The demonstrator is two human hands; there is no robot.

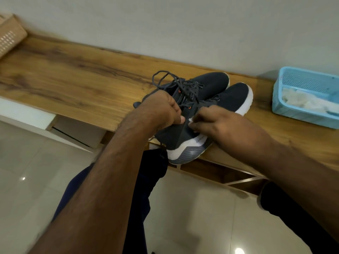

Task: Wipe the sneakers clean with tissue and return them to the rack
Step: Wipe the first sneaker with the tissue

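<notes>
Two dark grey sneakers with white soles lie side by side on the wooden rack top [73, 83], heels toward me. My left hand [163, 110] grips the collar of the left sneaker [207, 83]. My right hand [218, 123] pinches a white tissue [200, 139] and presses it on the heel side of the right sneaker [236, 96], whose grey heel sole [187, 153] hangs over the front edge. Most of the tissue is hidden under my fingers.
A light blue plastic basket [286, 109] with white tissue inside stands on the rack top at the right. A tan perforated basket [9, 37] sits at the far left. Open rack compartments [220, 173] lie below the top; glossy floor tiles [27, 171] spread beneath.
</notes>
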